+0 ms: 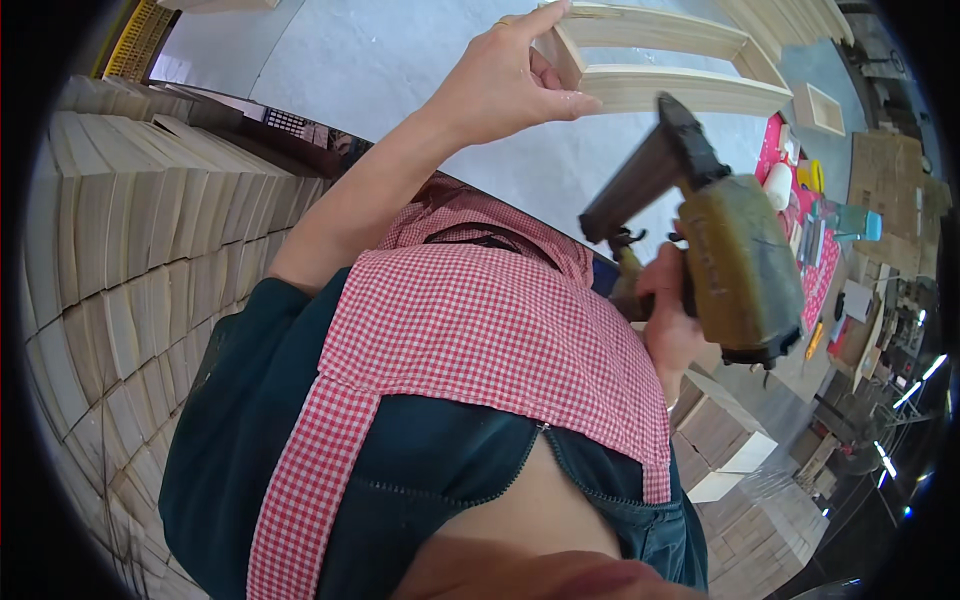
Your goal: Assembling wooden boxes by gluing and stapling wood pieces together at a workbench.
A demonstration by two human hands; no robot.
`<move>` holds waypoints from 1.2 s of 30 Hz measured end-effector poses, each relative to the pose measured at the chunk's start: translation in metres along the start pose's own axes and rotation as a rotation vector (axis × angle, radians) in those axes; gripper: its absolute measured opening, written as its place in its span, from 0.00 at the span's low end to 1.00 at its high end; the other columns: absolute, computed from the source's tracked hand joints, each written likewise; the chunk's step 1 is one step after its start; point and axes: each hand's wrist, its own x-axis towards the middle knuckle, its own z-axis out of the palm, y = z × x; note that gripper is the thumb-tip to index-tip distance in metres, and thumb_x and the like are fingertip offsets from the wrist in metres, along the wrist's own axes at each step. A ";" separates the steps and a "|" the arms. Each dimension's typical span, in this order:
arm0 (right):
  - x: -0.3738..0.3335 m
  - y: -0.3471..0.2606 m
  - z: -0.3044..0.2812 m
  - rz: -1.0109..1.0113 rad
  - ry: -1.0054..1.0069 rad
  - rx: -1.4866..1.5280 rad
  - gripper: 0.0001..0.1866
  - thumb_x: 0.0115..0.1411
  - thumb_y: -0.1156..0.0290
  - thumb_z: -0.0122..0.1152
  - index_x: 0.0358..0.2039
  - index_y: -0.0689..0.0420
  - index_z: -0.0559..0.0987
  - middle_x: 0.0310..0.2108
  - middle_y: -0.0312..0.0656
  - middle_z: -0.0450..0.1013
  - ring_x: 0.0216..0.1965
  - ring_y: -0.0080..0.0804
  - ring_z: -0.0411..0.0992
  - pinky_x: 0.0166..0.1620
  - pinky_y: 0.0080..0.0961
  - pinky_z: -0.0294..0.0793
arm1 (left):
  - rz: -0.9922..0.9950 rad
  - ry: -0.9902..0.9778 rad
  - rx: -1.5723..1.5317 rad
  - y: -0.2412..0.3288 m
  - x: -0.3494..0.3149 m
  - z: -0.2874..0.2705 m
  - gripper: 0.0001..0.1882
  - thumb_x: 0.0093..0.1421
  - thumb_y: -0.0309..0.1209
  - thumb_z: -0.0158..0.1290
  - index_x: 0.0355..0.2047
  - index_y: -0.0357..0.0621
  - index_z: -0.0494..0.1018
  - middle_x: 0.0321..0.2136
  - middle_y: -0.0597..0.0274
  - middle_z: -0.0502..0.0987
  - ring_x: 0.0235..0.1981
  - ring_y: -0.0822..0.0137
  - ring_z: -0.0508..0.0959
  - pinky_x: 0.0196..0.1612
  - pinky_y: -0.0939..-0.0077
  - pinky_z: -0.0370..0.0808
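My left hand (505, 75) grips the near left end of a rectangular wooden frame (690, 92), thumb along its side and fingers around the end piece. The frame is pale, bare wood with an open middle, above the light worktable (350, 65). In my right hand (668, 310) is a pneumatic nail gun (745, 265) with a worn yellow body and a dark nose and magazine. Its handle is wrapped by my fingers, partly hidden by the body. The tool's nose is close to the frame's near right corner; I cannot tell whether they touch.
Tall stacks of wooden pieces (120, 240) rise on my left. A small wooden box (820, 108) lies beyond the frame, near more stacked wood (790, 25). At right, a pink dotted cloth (820, 265) carries bottles and tools. Cartons (720, 430) stand beside me.
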 end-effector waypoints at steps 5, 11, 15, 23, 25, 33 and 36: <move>0.004 0.009 0.026 0.127 0.004 0.243 0.16 0.62 0.73 0.67 0.50 0.59 0.78 0.27 0.35 0.77 0.17 0.20 0.65 0.22 0.18 0.64 | -0.023 0.000 -0.025 0.005 -0.007 -0.001 0.48 0.49 0.31 0.68 0.68 0.30 0.58 0.54 0.34 0.69 0.45 0.52 0.76 0.49 0.70 0.76; 0.011 0.037 0.011 0.054 -0.412 -0.097 0.22 0.72 0.63 0.45 0.66 0.46 0.63 0.59 0.33 0.58 0.53 0.29 0.59 0.51 0.22 0.66 | -0.045 -0.010 -0.057 0.008 -0.009 -0.002 0.48 0.48 0.32 0.67 0.68 0.30 0.59 0.55 0.33 0.69 0.46 0.49 0.76 0.51 0.68 0.75; 0.010 0.049 0.008 0.016 -0.618 -0.262 0.26 0.77 0.58 0.33 0.74 0.39 0.56 0.75 0.32 0.48 0.71 0.33 0.56 0.66 0.24 0.67 | -0.053 -0.024 -0.036 0.008 -0.009 -0.003 0.48 0.47 0.32 0.66 0.68 0.30 0.59 0.55 0.33 0.69 0.47 0.49 0.76 0.51 0.68 0.75; 0.004 0.052 0.015 -0.106 -0.497 -0.436 0.27 0.77 0.59 0.39 0.74 0.39 0.56 0.75 0.33 0.49 0.69 0.34 0.60 0.62 0.22 0.72 | -0.075 -0.034 -0.002 0.007 -0.007 -0.003 0.46 0.48 0.30 0.66 0.66 0.30 0.60 0.58 0.33 0.68 0.50 0.48 0.76 0.52 0.68 0.76; 0.003 0.050 0.016 -0.119 -0.481 -0.456 0.27 0.76 0.59 0.40 0.74 0.40 0.57 0.75 0.33 0.49 0.69 0.34 0.61 0.61 0.22 0.72 | -0.078 -0.031 0.004 0.004 -0.006 -0.004 0.45 0.49 0.30 0.66 0.66 0.29 0.60 0.58 0.33 0.68 0.51 0.49 0.77 0.51 0.69 0.77; 0.004 0.036 0.015 -0.032 -0.562 -0.195 0.26 0.72 0.56 0.51 0.68 0.42 0.68 0.71 0.37 0.58 0.66 0.36 0.66 0.57 0.25 0.77 | -0.076 -0.067 -0.365 -0.010 0.009 -0.017 0.47 0.52 0.27 0.68 0.67 0.22 0.56 0.61 0.31 0.65 0.51 0.53 0.77 0.49 0.75 0.79; 0.002 0.039 0.018 -0.066 -0.528 -0.116 0.25 0.70 0.56 0.54 0.66 0.42 0.71 0.70 0.38 0.61 0.65 0.36 0.68 0.57 0.26 0.78 | -0.095 -0.080 -0.400 -0.008 0.008 -0.019 0.48 0.52 0.27 0.68 0.67 0.21 0.55 0.62 0.30 0.64 0.51 0.53 0.77 0.49 0.75 0.79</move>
